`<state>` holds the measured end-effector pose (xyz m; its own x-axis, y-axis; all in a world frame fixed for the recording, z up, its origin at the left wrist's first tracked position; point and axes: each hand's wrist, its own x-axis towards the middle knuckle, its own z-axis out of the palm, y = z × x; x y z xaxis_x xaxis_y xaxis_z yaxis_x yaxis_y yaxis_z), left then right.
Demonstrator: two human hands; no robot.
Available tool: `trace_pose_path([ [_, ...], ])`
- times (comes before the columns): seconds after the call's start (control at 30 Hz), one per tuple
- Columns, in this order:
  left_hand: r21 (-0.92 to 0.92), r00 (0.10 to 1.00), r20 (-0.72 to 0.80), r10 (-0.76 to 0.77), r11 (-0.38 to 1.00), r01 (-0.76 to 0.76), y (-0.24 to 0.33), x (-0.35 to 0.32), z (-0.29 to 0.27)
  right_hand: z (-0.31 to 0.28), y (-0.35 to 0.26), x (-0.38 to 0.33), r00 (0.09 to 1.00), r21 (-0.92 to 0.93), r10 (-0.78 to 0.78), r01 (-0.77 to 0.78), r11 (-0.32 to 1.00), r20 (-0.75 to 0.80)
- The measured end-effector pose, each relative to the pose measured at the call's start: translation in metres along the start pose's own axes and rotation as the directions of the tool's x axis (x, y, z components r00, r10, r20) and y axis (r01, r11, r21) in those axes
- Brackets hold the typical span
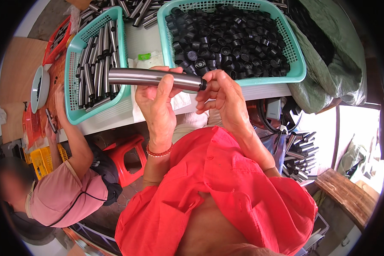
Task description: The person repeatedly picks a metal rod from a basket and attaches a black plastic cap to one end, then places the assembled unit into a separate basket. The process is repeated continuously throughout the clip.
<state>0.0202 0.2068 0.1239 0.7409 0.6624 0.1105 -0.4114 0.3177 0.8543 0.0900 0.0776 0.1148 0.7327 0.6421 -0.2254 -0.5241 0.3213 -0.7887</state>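
My left hand (158, 100) is closed around a brushed-metal tube (145, 78), its thumb lying along the side. The tube is held almost level above the front edge of the table, and a black cap (203, 84) sits at its right end. Fingers of my right hand (224, 96) are curled at that end and pinch the cap, partly covering it. Just beyond my hands stands a turquoise basket (301, 55) heaped with small black caps (230, 40). To the left, a second turquoise basket (72, 100) holds several metal tubes (99, 64) with dark ends.
More tubes lie at the back of the table (136, 38). At the left, a co-worker in a pink shirt (68, 192) holds a small tube (51, 120) near a pale bowl (39, 89). A red stool (130, 160) is between us. Tubes (301, 155) are piled at my right.
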Motion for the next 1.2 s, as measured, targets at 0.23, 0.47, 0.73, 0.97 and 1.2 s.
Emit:
trace_pose_path([
  [0.23,-0.007,0.98,0.115,0.162,0.987,-0.162,-0.01,-0.013,0.016,0.011,-0.007,0.013,0.958,-0.228,-0.278,0.257,0.939,-0.067],
  [0.47,0.027,0.971,0.121,0.208,0.977,-0.213,-0.015,-0.018,0.02,0.008,-0.004,0.023,0.915,-0.229,-0.396,0.37,0.9,-0.078],
  [0.73,-0.016,0.997,0.077,0.001,1.0,0.001,-0.013,-0.017,0.021,0.012,-0.002,0.027,0.784,-0.375,-0.618,0.556,0.742,-0.061],
  [0.97,-0.158,0.988,-0.009,-0.154,0.976,0.151,-0.018,-0.016,0.017,0.011,0.003,0.031,0.643,-0.56,-0.766,0.64,0.526,0.015],
  [1.2,-0.246,0.972,-0.022,-0.232,0.944,0.22,-0.023,-0.013,0.008,0.007,0.005,0.035,0.52,-0.688,-0.825,0.684,0.245,0.223],
])
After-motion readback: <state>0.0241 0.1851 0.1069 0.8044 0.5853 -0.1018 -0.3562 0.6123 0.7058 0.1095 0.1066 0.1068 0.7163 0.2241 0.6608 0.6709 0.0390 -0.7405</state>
